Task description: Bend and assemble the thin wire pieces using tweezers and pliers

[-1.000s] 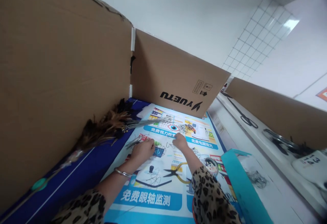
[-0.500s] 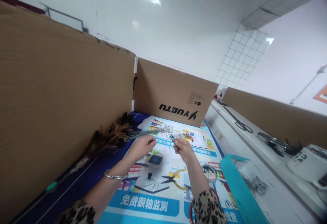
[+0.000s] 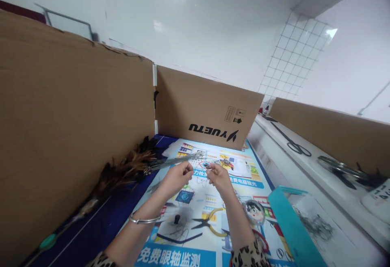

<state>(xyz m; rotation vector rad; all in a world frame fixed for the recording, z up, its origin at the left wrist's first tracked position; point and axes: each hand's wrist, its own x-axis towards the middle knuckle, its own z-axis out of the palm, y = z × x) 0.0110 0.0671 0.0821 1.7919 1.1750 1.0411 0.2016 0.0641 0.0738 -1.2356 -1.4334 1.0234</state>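
Note:
My left hand (image 3: 180, 174) is above the middle of the printed mat (image 3: 210, 198), its fingers pinched together. Close by on its right, my right hand (image 3: 218, 178) has thumb and fingertips pressed together. Thin wire-like curls show faintly between the hands, but what either pinch holds is too small to make out. Nearer me, below the hands, lie yellow-handled pliers (image 3: 210, 223) with the jaws apart. Beyond my left hand a bundle of thin silvery stems (image 3: 176, 160) lies on the mat.
Brown feathers (image 3: 128, 165) lie along the left cardboard wall (image 3: 73, 96). Another cardboard panel (image 3: 207, 104) stands at the back. Right of my forearm are a round cartoon tin (image 3: 255, 212) and a teal box (image 3: 292, 226) with tangled wire. Scissors (image 3: 297, 147) rest on the right ledge.
The view has shifted slightly. My hands stay close together over the mat, and the right fingers have opened from a tight curl into a looser pinch. Fine curls now show between the hands.

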